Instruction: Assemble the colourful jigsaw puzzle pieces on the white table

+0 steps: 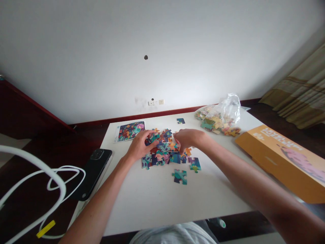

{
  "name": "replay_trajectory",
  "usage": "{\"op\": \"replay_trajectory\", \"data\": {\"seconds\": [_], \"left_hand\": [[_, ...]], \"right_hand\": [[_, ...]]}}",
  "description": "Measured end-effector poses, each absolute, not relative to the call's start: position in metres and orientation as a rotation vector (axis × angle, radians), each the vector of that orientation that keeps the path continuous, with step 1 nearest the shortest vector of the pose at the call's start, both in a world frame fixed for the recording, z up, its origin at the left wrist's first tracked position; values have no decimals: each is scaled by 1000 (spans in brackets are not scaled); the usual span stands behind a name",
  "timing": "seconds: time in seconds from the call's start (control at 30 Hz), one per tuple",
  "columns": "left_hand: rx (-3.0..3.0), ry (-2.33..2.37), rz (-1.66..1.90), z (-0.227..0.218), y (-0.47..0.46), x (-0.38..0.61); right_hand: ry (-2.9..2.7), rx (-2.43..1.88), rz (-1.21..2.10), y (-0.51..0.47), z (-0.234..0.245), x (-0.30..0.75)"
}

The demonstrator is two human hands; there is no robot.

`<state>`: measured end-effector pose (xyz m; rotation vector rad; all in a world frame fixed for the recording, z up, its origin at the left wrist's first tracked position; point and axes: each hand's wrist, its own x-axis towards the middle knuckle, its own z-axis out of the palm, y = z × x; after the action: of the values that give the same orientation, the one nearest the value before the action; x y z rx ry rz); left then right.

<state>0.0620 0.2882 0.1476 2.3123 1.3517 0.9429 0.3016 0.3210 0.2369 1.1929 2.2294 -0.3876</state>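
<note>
A heap of colourful jigsaw puzzle pieces (pixel 162 147) lies in the middle of the white table. My left hand (pixel 140 144) rests against the heap's left side, thumb and index finger apart over some pieces. At the right side is my right hand (pixel 188 139), bent over the edge of the heap with thumb and fingers apart; some fingertips are hidden. Nearer to me lie a loose teal piece (pixel 180 177) and a purple-and-green piece (pixel 194 164). A dark blue piece (pixel 180 121) sits alone behind the heap.
Behind my left hand lies a printed picture sheet (pixel 130 131). A clear plastic bag (pixel 219 117) of puzzle pieces stands back right, near an orange box (pixel 284 156). A black phone (pixel 93 173) and white cable (pixel 57 179) are at the left edge of the table (pixel 152 203).
</note>
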Motion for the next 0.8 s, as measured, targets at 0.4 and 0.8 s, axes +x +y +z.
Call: {"op": "replay_trajectory", "data": {"seconds": [0.4,0.8], "left_hand": [[2314,1327,900,149,285,65],[2354,1196,876,151,279,74]], "right_hand": [[2228,1169,-292,308,238,294],[2213,1091,-550,334,227,309]]}}
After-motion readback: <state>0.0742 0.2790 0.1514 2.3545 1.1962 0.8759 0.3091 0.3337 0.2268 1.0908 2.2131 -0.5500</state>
